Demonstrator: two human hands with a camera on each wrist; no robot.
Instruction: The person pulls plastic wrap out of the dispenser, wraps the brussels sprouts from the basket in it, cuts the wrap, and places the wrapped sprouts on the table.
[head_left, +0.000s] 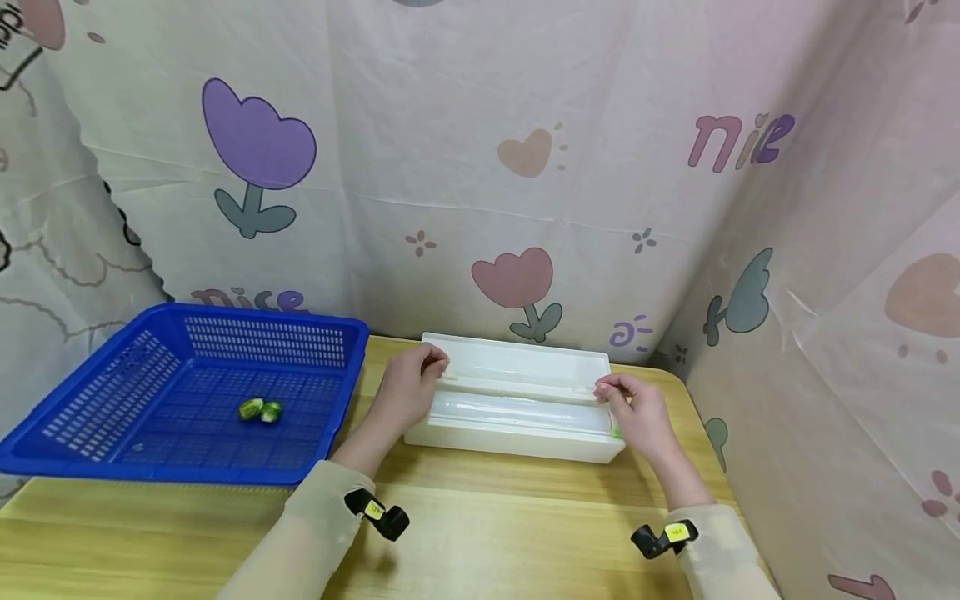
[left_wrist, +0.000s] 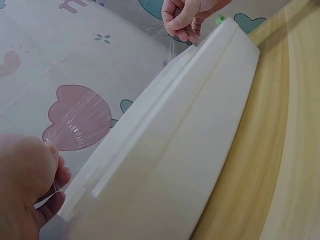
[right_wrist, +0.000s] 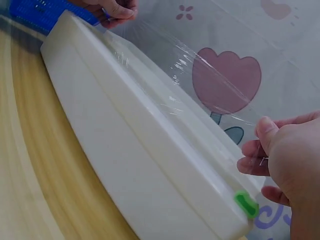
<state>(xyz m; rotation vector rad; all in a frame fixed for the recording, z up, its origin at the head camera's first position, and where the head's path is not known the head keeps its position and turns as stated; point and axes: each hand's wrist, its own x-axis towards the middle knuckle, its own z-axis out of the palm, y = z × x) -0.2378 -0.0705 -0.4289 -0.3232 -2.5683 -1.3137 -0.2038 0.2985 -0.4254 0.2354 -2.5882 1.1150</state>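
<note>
A long white cling film dispenser (head_left: pixel 517 441) lies across the table with its lid (head_left: pixel 525 354) raised at the back and a roll inside. Clear cling film (right_wrist: pixel 175 75) stretches up from it between both hands. My left hand (head_left: pixel 408 385) pinches the film's left corner between thumb and fingers, above the box's left end. At the right end my right hand (head_left: pixel 637 410) pinches the other corner, beside a small green piece (right_wrist: pixel 246 204) on the box. Light shines off the taut film in the right wrist view.
A blue plastic basket (head_left: pixel 348 367) stands on the left of the wooden table (head_left: pixel 465 517), with two small green sprouts (head_left: pixel 260 409) in it. A printed cloth (head_left: pixel 420 167) hangs behind the table and along its right side.
</note>
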